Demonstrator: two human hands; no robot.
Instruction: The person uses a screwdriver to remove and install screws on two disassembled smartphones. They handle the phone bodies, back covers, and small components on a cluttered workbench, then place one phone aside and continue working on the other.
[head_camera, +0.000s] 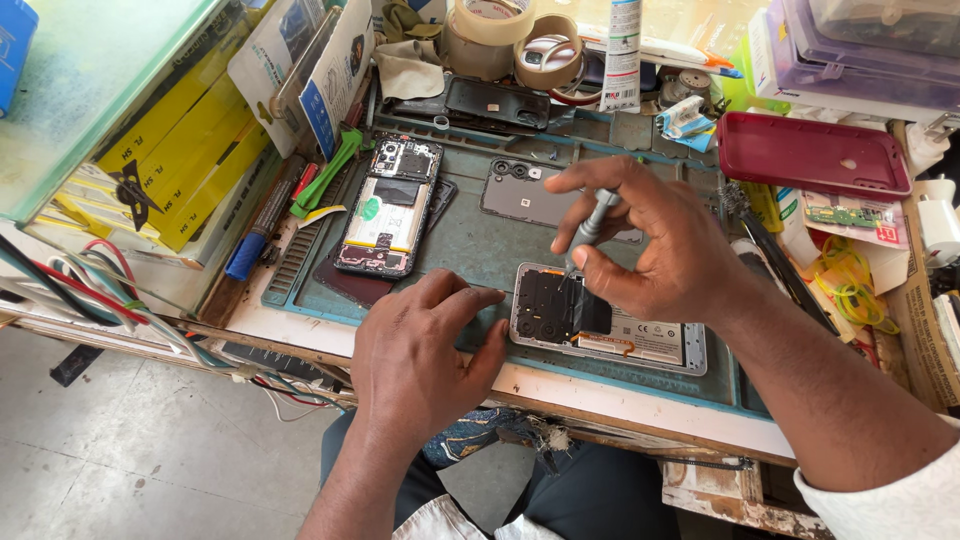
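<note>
An opened phone with its back cover off lies near the front edge of a teal work mat. My right hand grips a grey screwdriver, held upright with its tip on the phone's black upper part. My left hand rests palm down on the mat, its fingertips touching the phone's left end. A second opened phone, showing its battery and circuit board, lies further back on the left. A dark grey back cover lies behind my right hand.
Tape rolls, a white tube and a dark red phone case stand at the back. Yellow boxes fill a glass case on the left. Green tweezers, loose wires and clear plastic boxes crowd the edges.
</note>
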